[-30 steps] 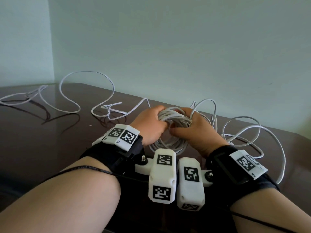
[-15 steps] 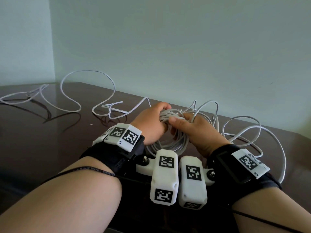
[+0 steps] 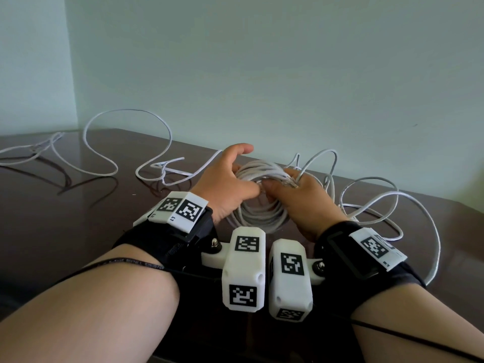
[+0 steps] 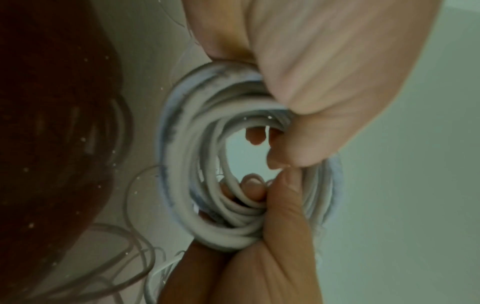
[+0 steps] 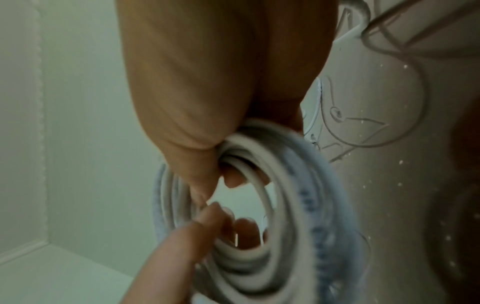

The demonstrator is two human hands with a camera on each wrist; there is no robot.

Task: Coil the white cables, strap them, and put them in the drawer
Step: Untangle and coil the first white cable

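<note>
The left hand [image 3: 227,184] and the right hand [image 3: 303,203], close together, both grip the half-made coil [image 3: 259,213] near the table's [image 3: 65,218] back edge, while much loose white cable [image 3: 392,203] still lies uncoiled, so strapping and the drawer remain.

We find no legible word, brand or number in these views. Square black-and-white coded markers [image 3: 190,208] sit on the white housings strapped to both wrists and on the two white camera blocks [image 3: 245,268] between the forearms; they carry patterns, not letters. A thin black cord [image 3: 125,262] across the left forearm bears pale printing too small to read. The coiled white cable [image 5: 315,207] shows blue jacket printing in the right wrist view, blurred beyond reading.
</note>
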